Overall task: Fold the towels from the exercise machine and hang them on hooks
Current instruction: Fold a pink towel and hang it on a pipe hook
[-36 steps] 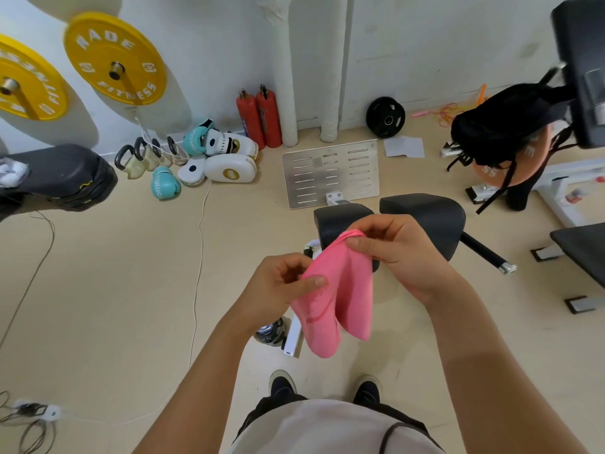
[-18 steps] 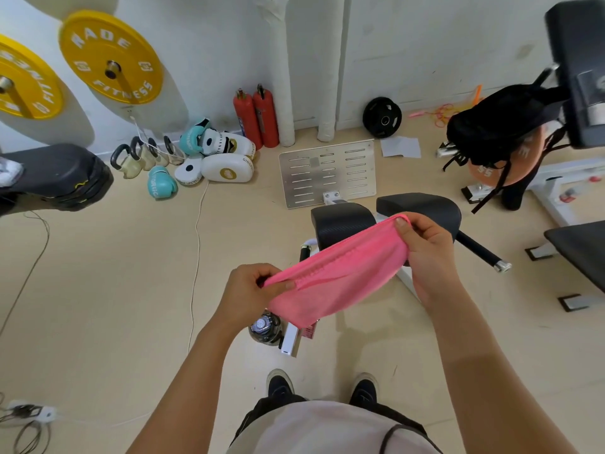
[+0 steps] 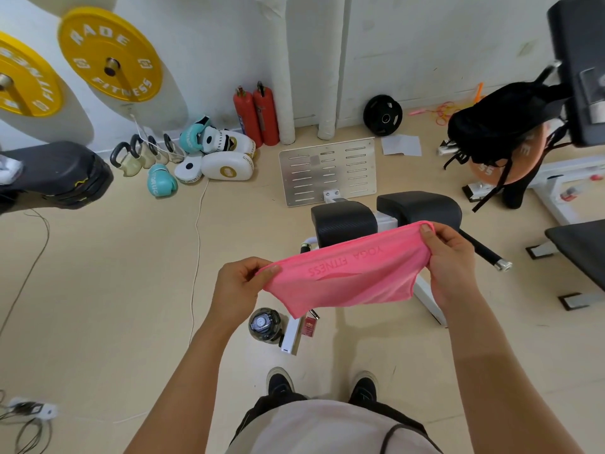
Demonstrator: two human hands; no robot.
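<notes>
Seen from the head camera, the pink towel [image 3: 347, 276] hangs in the air between the two hands, stretched out in front of the person and above the black pads of the exercise machine [image 3: 343, 221]. The left hand [image 3: 235, 286] pinches the lower-left end with curled fingers and thumb; that grip is closed on bunched cloth. The right hand [image 3: 448, 257] pinches the upper-right end the same way, thumb on top of the hem. The towel sits higher on the right and sags a little along its lower edge, with a loose corner drooping near the left hand.

It looks thin, soft and very light, with no stiffness of its own, so it will likely take whatever shape the hands give it and slump wherever it is not held. The weave seems matte rather than slick, so a plain pinch should hold. Judging by the sag, the best places to take hold are the corners or the hem ends, keeping the top edge taut so the halves meet evenly. No hooks can be made out in this view.
</notes>
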